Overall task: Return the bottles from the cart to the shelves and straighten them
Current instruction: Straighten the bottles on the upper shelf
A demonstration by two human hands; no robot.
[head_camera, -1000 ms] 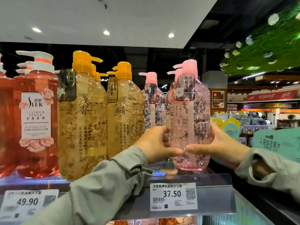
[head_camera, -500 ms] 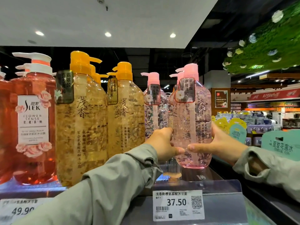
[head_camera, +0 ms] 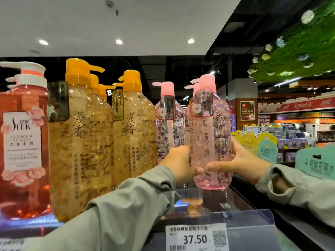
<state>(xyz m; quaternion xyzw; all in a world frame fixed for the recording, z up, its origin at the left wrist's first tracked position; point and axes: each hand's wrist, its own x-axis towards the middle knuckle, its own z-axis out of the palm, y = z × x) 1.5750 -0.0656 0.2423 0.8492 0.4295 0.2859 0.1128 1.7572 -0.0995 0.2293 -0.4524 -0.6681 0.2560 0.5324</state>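
At the right end of the shelf (head_camera: 241,201), two hands are setting a pink pump bottle (head_camera: 212,134) at the front of its row.

The left hand (head_camera: 178,164) and right hand (head_camera: 241,162) are both wrapping the bottle's lower body. The thumbs are lying across the front and almost meeting, and the fingers are curling round behind. Gripping low on both sides is probably for turning it square, and its label is facing near, toward the aisle. The bottle is standing upright above the 37.50 price tag (head_camera: 195,238), just behind the clear front rail (head_camera: 253,218). I cannot tell whether its base is resting on the shelf or hanging just over it. Matching pink bottles (head_camera: 167,124) are lining up behind and to the left, which is why it is going here. Yellow bottles (head_camera: 134,134) are filling the lane further left. My guess is the step is nearly finished, with only release and a final nudge remaining.
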